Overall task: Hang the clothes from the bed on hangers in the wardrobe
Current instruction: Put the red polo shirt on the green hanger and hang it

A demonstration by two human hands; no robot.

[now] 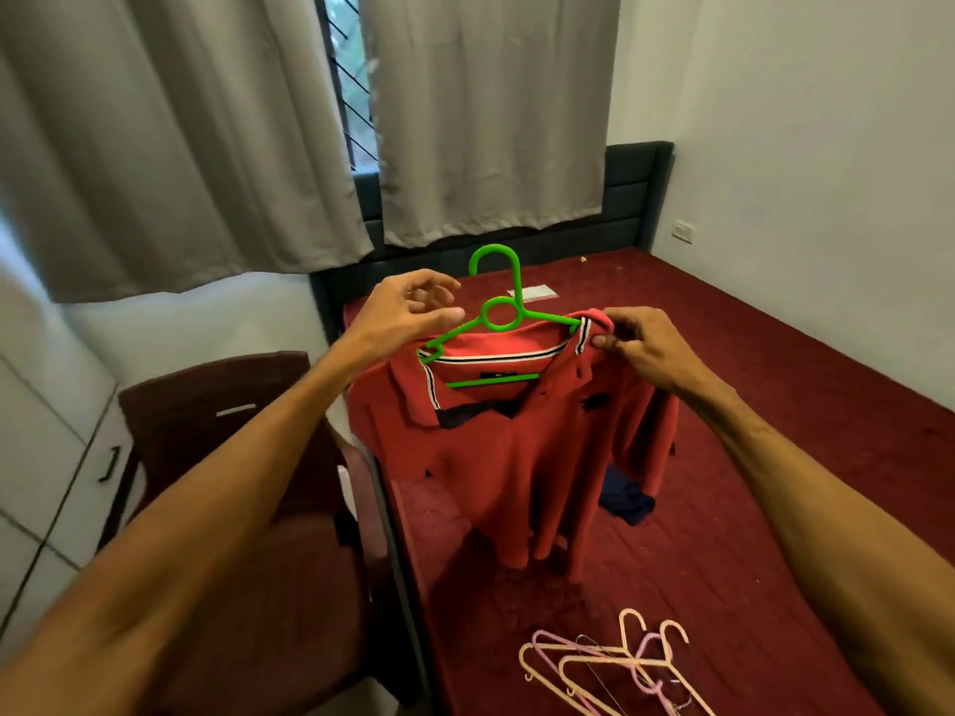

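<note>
Head: right hand [638, 346] pinches shirt [517, 457] collar; left hand [405, 315] spread beside hanger [518, 281].

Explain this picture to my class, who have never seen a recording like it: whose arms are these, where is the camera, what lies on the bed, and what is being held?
There is no machine here. The two bare arms belong to a person, and the single picture comes from a wide-angle camera worn on that person's head, looking forward and down. The person stands at a bed with a dark red sheet. The right hand pinches the collar of a red polo shirt, held up above the bed. A green hanger sits partly inside the shirt's neck opening. The left hand is at the hanger's other shoulder, and it is unclear whether it grips it. On the sheet lie a bunch of pale pink hangers and a crumpled dark blue garment.
</note>
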